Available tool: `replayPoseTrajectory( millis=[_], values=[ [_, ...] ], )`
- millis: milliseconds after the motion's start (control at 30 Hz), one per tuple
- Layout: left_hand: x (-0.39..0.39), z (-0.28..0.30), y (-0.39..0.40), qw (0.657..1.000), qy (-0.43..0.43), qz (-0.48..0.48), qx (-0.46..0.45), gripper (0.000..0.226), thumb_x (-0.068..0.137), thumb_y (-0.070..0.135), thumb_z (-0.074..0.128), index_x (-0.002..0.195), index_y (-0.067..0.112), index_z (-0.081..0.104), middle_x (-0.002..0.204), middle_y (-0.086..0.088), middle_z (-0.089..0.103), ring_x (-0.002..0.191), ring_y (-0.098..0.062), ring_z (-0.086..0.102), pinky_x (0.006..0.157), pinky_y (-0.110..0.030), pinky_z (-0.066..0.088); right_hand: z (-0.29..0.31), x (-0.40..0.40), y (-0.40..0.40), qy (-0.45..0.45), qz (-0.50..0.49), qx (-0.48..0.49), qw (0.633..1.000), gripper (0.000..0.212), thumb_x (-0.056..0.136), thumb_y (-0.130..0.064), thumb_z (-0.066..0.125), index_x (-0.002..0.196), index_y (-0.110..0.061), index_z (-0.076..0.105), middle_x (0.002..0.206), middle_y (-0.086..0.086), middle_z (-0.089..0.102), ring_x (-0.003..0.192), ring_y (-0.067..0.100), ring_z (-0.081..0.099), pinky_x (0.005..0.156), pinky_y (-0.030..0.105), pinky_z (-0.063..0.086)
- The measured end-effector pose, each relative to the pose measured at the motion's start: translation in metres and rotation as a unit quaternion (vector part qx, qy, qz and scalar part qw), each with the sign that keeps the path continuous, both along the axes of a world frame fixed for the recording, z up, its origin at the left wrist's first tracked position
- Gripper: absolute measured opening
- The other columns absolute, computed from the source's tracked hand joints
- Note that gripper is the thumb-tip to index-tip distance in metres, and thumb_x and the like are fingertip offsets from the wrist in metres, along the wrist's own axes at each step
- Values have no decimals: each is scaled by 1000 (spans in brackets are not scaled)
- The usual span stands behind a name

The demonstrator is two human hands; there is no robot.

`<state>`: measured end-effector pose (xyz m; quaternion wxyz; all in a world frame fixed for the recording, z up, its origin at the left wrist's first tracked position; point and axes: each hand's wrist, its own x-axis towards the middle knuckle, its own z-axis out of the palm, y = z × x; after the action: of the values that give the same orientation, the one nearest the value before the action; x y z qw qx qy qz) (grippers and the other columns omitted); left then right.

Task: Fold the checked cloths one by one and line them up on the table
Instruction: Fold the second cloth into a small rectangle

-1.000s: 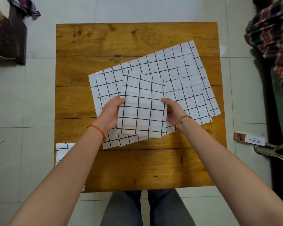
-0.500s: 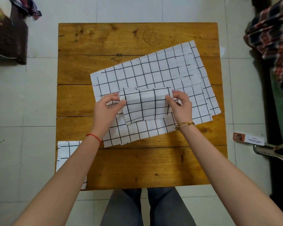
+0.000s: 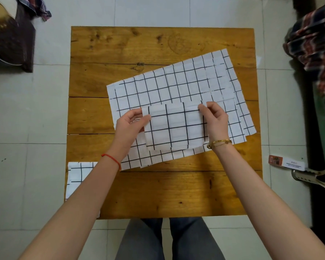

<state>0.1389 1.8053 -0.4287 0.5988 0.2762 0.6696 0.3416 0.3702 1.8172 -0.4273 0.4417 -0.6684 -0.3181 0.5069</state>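
Left hand [image 3: 129, 124] and right hand [image 3: 215, 119] pinched side edges of folded checked cloth [image 3: 174, 128], held over flat cloths [image 3: 167, 87] mid-surface [image 3: 158, 194]; risk: slack pinch lets fold spring open; finished cloth [image 3: 79, 175] at near-left corner overhanging edge, could slide off.

head view | looks steeply down, close over wooden table [image 3: 176, 194] (only 1 view) | hands mid-frame

— Floor? 
— Pale square glazed tiles [image 3: 148, 10], grey grout lines, soft even light.
— Furniture? 
— Square honey-brown plank wooden table [image 3: 158, 192], centre; dark brown woven seat [image 3: 13, 44], far left; red-and-navy plaid fabric heap [image 3: 315, 42], far right.
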Motion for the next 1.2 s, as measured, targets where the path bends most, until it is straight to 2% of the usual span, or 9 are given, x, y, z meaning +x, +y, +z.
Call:
replayPoseTrajectory(
  millis=[133,267,333,433,500,667,767,900,1200],
  values=[
    [3,-22,2,995,34,-58,-77,57,81,11,75,133,16,49,124,1,52,101,-13,59,77,-22,54,-26,1,0,-94,45,-74,992,21,86,-12,65,107,-10,61,78,-9,47,63,4,42,59,8,42],
    [5,-45,0,987,51,-113,-101,64,83,5,72,139,11,42,126,-7,52,102,-17,57,72,-21,54,-50,3,0,-175,93,-135,971,35,87,-17,62,121,-12,57,89,-7,50,68,2,45,72,16,42],
    [5,-56,0,984,71,-126,-101,61,82,7,74,135,13,43,122,-10,56,104,-21,58,77,-27,56,-56,4,1,-192,103,-145,965,35,87,-17,62,121,-13,56,93,-3,51,71,5,47,68,11,40],
    [8,-62,0,969,170,-169,-58,57,81,15,75,129,16,43,107,-4,58,95,-19,60,71,-20,50,-63,3,1,-225,130,-141,955,34,86,-16,62,119,-11,55,91,-2,51,77,11,49,65,11,42],
    [11,-60,-1,945,263,-193,1,58,81,18,75,127,18,41,104,-3,58,88,-18,60,72,-25,53,-67,2,0,-269,147,-119,944,36,84,-14,61,119,-10,53,96,1,53,84,14,51,76,24,49],
    [11,-59,-7,827,449,-306,145,60,83,23,71,135,16,42,128,-4,49,117,-20,46,93,-36,49,-68,-17,-8,-518,253,56,815,43,81,-14,52,123,-5,51,122,12,53,111,28,48,96,38,43],
    [8,-63,-14,750,512,-380,175,60,86,23,67,139,14,42,140,-5,44,129,-24,39,104,-39,40,-70,-42,-12,-534,383,119,744,48,84,-17,50,131,-9,48,134,8,50,128,29,42,104,43,38],
    [4,-73,-23,706,540,-429,161,67,91,25,60,149,15,28,154,-3,29,141,-28,26,115,-46,27,-80,-69,-22,-551,509,119,650,64,85,-25,55,143,-9,35,148,6,37,139,29,30,112,49,29],
    [6,-85,-16,656,580,-469,117,73,98,32,46,155,16,2,162,0,1,148,-30,6,117,-55,14,-91,-77,-17,-575,536,69,615,66,91,-33,44,149,-12,20,156,2,22,144,30,17,114,55,19]
  ],
)
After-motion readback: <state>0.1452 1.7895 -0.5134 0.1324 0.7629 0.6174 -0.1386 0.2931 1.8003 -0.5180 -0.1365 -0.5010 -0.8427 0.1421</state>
